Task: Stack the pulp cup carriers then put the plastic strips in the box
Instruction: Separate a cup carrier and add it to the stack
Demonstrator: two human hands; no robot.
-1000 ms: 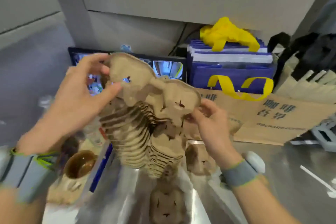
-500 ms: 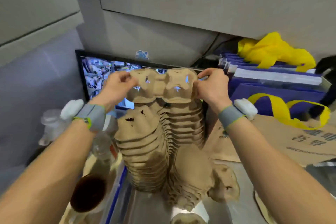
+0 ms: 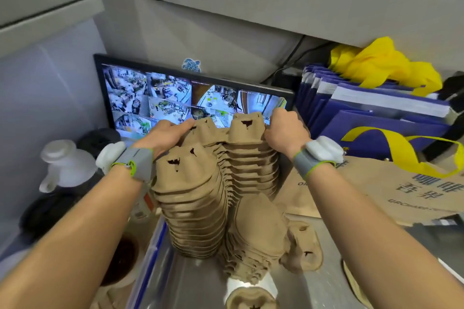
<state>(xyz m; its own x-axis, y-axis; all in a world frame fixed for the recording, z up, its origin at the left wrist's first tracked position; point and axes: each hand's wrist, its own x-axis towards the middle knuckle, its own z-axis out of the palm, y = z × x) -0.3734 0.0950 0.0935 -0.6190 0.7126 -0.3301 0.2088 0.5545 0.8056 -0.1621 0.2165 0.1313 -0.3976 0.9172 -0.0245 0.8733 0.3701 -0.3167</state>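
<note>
A tall stack of brown pulp cup carriers (image 3: 200,198) stands on the steel counter (image 3: 200,281) in front of a monitor. Its top carrier (image 3: 223,130) rests on the rear part of the stack. My left hand (image 3: 164,135) grips that carrier's left end and my right hand (image 3: 285,130) grips its right end. A shorter leaning pile of carriers (image 3: 256,231) sits against the stack's right side, with a loose carrier (image 3: 305,251) beside it. Another carrier (image 3: 251,298) shows at the bottom edge. No plastic strips or box are visible.
A monitor (image 3: 175,98) with camera feeds stands right behind the stack. Purple bags with yellow handles (image 3: 376,118) and brown paper bags (image 3: 401,190) fill the right. A white pump bottle (image 3: 65,163) and a cup of dark liquid (image 3: 120,261) stand at the left, beyond a blue edge.
Both hands brought the held carrier down from mid-air onto the top of the tall stack. The camera view tilted and moved closer.
</note>
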